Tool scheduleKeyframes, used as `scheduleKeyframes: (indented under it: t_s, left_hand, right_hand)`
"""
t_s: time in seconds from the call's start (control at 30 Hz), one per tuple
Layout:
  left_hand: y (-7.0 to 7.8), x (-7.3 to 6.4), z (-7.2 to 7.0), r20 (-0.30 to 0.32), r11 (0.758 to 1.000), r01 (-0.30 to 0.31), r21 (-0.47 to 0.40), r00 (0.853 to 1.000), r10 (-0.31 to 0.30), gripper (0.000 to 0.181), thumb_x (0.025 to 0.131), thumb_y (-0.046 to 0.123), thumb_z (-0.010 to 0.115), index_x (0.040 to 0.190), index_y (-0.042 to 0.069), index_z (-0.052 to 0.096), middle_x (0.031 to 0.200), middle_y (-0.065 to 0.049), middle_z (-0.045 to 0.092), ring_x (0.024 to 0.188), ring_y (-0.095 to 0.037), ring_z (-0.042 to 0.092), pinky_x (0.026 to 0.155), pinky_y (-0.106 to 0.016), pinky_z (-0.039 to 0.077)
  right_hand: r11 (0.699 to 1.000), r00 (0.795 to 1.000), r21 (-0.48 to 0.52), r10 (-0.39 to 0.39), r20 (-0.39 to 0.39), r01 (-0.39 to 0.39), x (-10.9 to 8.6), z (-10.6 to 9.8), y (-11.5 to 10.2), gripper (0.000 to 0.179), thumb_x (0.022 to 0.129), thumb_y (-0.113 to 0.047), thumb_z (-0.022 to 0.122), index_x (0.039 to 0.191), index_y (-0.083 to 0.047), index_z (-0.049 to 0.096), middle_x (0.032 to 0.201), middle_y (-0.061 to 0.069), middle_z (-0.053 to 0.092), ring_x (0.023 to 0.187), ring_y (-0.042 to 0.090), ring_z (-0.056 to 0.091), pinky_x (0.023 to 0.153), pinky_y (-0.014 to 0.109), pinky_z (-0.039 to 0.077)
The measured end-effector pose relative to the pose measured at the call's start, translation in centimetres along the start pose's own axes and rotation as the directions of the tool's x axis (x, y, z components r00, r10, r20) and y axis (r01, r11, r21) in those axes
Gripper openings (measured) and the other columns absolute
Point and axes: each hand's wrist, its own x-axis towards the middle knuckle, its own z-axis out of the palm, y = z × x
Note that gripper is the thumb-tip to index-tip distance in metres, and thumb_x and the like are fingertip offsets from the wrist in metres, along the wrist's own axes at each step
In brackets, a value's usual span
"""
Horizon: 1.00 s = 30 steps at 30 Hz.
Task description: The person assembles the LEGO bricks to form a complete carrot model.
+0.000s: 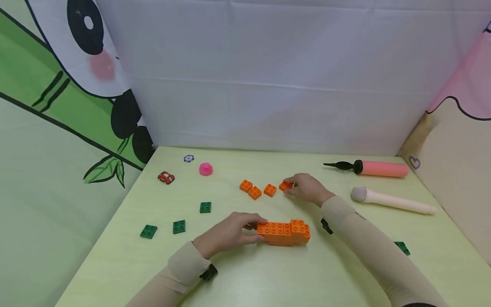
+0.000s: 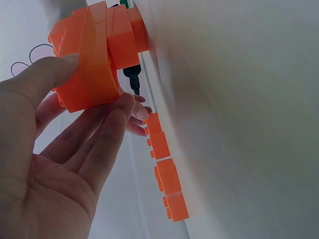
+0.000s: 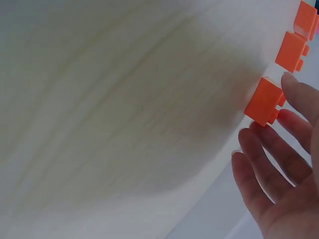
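Note:
My left hand (image 1: 230, 232) grips the left end of a long block built from orange toy bricks (image 1: 281, 233). In the left wrist view its thumb lies on one side of the block (image 2: 89, 64) and the fingers curl along the other. Farther back, my right hand (image 1: 308, 189) has thumb and fingertips around a small orange brick (image 1: 284, 186). From the right wrist, this brick (image 3: 264, 102) sits on the table between the thumb and fingers, studs toward the palm. Just left of it lie three loose orange bricks, one of them a single brick (image 1: 270, 190).
Green bricks (image 1: 179, 227) lie at left, another (image 1: 402, 247) by the right forearm. Back left are a red toy car (image 1: 166, 177), a pink duck (image 1: 206, 169) and a poker chip (image 1: 189, 158). A pink pump (image 1: 383, 169) and a toy microphone (image 1: 391, 201) lie at right.

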Motion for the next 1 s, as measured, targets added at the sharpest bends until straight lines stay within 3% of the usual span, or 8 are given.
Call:
scheduleKeyframes:
  t_s: [0.2, 0.37, 0.5, 0.6, 0.8, 1.0]
  left_hand:
    - [0.0, 0.1, 0.0, 0.008, 1.000, 0.005, -0.003, 1.000, -0.005, 0.039, 0.094, 0.027, 0.071, 0.132, 0.022, 0.064, 0.123, 0.012, 0.065, 0.104, -0.003, 0.061, 0.095, -0.025, 0.051]
    - [0.2, 0.1, -0.1, 0.016, 1.000, 0.015, -0.016, 1.000, -0.014, 0.039, 0.095, 0.029, 0.070, 0.133, 0.022, 0.063, 0.124, 0.011, 0.065, 0.105, -0.004, 0.061, 0.095, -0.025, 0.051]
    - [0.2, 0.1, -0.1, 0.021, 0.999, 0.031, -0.018, 0.999, -0.031, 0.040, 0.095, 0.031, 0.070, 0.134, 0.022, 0.063, 0.126, 0.011, 0.065, 0.106, -0.004, 0.061, 0.096, -0.026, 0.051]
    - [0.1, 0.2, 0.0, 0.020, 0.999, 0.032, -0.010, 0.999, -0.032, 0.041, 0.095, 0.031, 0.070, 0.134, 0.022, 0.062, 0.126, 0.011, 0.064, 0.107, -0.004, 0.061, 0.096, -0.026, 0.052]
    - [-0.1, 0.3, 0.0, 0.008, 1.000, 0.010, 0.008, 1.000, -0.010, 0.040, 0.095, 0.028, 0.070, 0.133, 0.022, 0.063, 0.127, 0.010, 0.065, 0.108, -0.006, 0.062, 0.096, -0.027, 0.052]
    - [-0.3, 0.5, 0.2, 0.005, 1.000, -0.001, 0.004, 1.000, 0.001, 0.039, 0.095, 0.026, 0.070, 0.133, 0.021, 0.063, 0.128, 0.008, 0.065, 0.107, -0.007, 0.062, 0.096, -0.028, 0.052]
  right_hand:
    - [1.000, 0.999, 0.005, 0.019, -0.029, -0.019, -0.2, 0.3, 0.1, 0.041, 0.095, -0.020, 0.068, 0.133, -0.005, 0.064, 0.125, 0.013, 0.068, 0.114, 0.030, 0.062, 0.097, 0.046, 0.051]
    - [0.998, 0.996, 0.028, -0.053, -0.067, 0.055, -1.5, -0.6, 0.1, 0.040, 0.096, -0.020, 0.065, 0.133, -0.005, 0.064, 0.121, 0.010, 0.069, 0.110, 0.028, 0.064, 0.094, 0.046, 0.052]
    - [0.991, 0.982, -0.003, -0.136, -0.131, 0.137, -4.0, -1.8, -0.7, 0.038, 0.096, -0.022, 0.065, 0.132, -0.012, 0.066, 0.119, 0.006, 0.069, 0.109, 0.027, 0.064, 0.091, 0.046, 0.054]
    - [0.974, 0.956, -0.030, -0.227, -0.188, 0.226, -6.4, -2.4, -2.0, 0.036, 0.095, -0.022, 0.067, 0.130, -0.016, 0.068, 0.118, 0.004, 0.068, 0.108, 0.024, 0.064, 0.089, 0.043, 0.055]
    - [0.908, 0.881, -0.015, -0.410, -0.237, 0.419, -10.5, -2.2, -4.5, 0.035, 0.092, -0.015, 0.072, 0.127, -0.016, 0.070, 0.116, -0.002, 0.066, 0.104, 0.015, 0.064, 0.082, 0.033, 0.057]
    - [0.875, 0.859, 0.037, -0.466, -0.211, 0.483, -12.5, -0.8, -5.4, 0.037, 0.092, -0.011, 0.072, 0.128, -0.016, 0.069, 0.119, -0.001, 0.065, 0.102, 0.015, 0.062, 0.074, 0.027, 0.057]
